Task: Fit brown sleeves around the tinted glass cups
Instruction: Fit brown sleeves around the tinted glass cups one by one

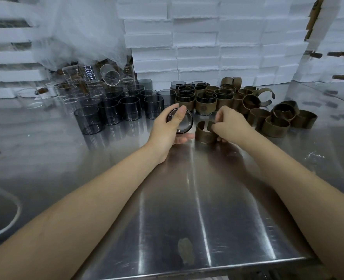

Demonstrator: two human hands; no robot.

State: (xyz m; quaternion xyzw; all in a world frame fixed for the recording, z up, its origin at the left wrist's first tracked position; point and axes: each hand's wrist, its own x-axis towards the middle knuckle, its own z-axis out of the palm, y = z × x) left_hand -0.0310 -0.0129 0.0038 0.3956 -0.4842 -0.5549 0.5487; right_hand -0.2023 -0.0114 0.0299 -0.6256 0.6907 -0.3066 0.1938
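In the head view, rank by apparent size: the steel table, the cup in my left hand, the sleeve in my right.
1. Steel table, largest by far.
2. Tinted cup and brown sleeve: they look about alike, at similar nearness, so unranked.

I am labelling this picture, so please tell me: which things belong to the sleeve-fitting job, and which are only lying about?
Job: tinted glass cup in left hand; brown sleeve pinched by right hand; bare tinted cups; loose sleeves; sleeved cups.
Lying about: clear glasses; white foam boxes; white netting.
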